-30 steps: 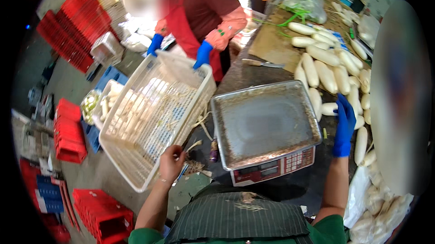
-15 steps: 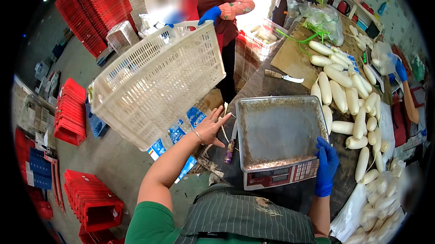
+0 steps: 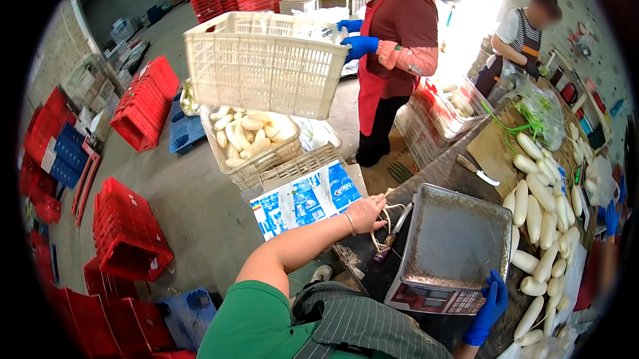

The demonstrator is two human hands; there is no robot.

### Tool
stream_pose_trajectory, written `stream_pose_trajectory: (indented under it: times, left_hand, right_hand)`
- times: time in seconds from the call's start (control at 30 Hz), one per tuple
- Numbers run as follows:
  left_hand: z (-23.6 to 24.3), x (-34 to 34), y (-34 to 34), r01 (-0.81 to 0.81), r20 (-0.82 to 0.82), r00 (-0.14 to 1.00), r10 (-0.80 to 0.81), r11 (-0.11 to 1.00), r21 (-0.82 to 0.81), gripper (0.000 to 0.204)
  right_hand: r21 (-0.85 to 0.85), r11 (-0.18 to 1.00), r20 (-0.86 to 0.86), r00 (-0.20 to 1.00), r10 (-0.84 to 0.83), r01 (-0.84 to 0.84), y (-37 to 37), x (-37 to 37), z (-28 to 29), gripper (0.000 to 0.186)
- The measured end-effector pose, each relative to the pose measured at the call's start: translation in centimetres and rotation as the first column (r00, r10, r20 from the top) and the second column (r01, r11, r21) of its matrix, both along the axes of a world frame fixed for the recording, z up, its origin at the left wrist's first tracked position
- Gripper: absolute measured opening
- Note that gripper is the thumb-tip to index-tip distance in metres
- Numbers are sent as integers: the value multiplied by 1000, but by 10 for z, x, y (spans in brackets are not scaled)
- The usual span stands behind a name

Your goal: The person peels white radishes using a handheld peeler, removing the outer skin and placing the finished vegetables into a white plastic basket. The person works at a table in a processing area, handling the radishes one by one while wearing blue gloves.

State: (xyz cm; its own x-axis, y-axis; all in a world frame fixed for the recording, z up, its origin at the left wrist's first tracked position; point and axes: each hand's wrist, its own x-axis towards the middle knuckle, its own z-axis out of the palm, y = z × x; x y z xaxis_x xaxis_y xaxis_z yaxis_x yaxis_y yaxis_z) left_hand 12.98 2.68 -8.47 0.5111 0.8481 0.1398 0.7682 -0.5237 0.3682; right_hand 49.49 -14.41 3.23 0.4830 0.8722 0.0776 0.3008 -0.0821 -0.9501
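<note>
My bare left hand (image 3: 368,213), a bracelet at its wrist, is at the table's left edge. Its fingers are pinched round a thin pale root, with more stringy roots (image 3: 388,211) hanging beside it. Just below lies a knife with a purple handle (image 3: 381,254). My right hand (image 3: 491,306), in a blue glove, grips the near right corner of a weighing scale (image 3: 459,236). The scale's grey metal pan carries only dirt along its rim. White radishes (image 3: 542,216) are heaped to the right of the scale.
Across the table's left end, a co-worker in a red apron (image 3: 374,69) holds a white crate (image 3: 263,69) above a radish-filled crate (image 3: 266,166). A wooden-handled knife (image 3: 476,169) lies beyond the scale. Red crates (image 3: 130,229) stand stacked on the floor, left.
My view has swung left. My left hand's spread fingers have closed on the thin root. The co-worker's white crate has been carried away from me, uncovering the radish-filled crate.
</note>
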Motion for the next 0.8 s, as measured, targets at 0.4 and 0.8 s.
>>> stream_pose_trajectory:
  times: [0.4, 0.8]
  left_hand:
    - [3, 10, -41, -89, 45, 996, 81, 968, 234, 20]
    - [-5, 7, -37, -192, 148, 976, 162, 958, 214, 17]
  right_hand:
    - [16, 994, 5, 994, 105, -105, 8, -25, -5, 22]
    - [90, 984, 109, 983, 147, -157, 0, -32, 3, 19]
